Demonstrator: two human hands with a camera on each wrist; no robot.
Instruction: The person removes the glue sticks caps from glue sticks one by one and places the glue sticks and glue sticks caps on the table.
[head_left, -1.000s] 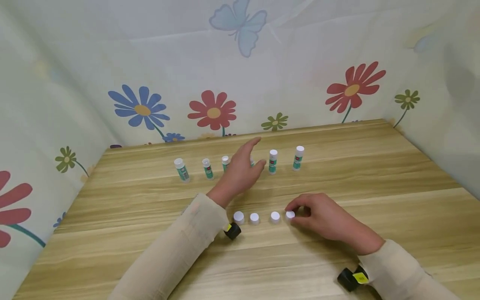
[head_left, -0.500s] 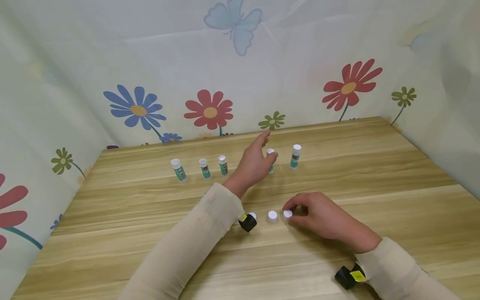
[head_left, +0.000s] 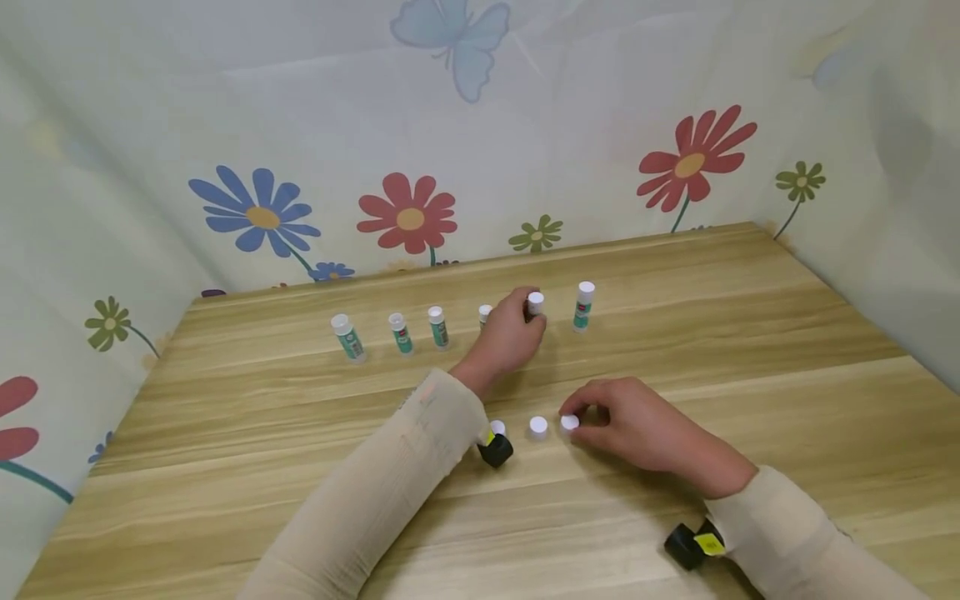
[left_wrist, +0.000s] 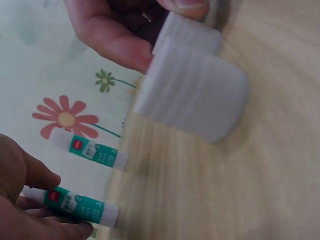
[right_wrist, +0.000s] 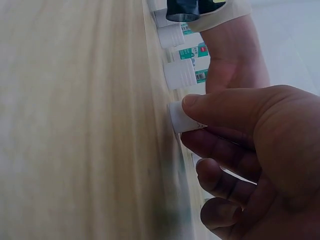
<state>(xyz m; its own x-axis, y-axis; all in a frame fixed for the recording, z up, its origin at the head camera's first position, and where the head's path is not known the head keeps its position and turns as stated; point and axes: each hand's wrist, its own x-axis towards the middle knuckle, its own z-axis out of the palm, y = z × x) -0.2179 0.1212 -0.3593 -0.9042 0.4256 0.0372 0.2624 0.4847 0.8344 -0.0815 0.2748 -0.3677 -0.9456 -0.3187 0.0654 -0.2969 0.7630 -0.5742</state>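
My left hand (head_left: 510,335) has its fingers and thumb around an upright glue stick (head_left: 536,302), whose white top shows above them. In the left wrist view the green label of that glue stick (left_wrist: 75,205) is visible between the fingers. Lower on the table, my right hand (head_left: 633,423) pinches a white cap (right_wrist: 183,117) between thumb and index finger, at the tabletop. Next to it stand two more white caps, one in plain sight (head_left: 537,427) and one partly behind the left wrist's camera (head_left: 497,450).
Right of the held stick stands another glue stick (head_left: 583,307). To the left, several more stand in a row, among them a thicker glue stick (head_left: 348,337) and one half hidden by the left hand (head_left: 485,314). A flowered cloth (head_left: 315,125) hangs behind the wooden table (head_left: 247,400).
My left hand has moved right, past one glue stick, and closed around the glue stick beside it. The right hand keeps its pinch on the cap. The head view has shifted slightly.
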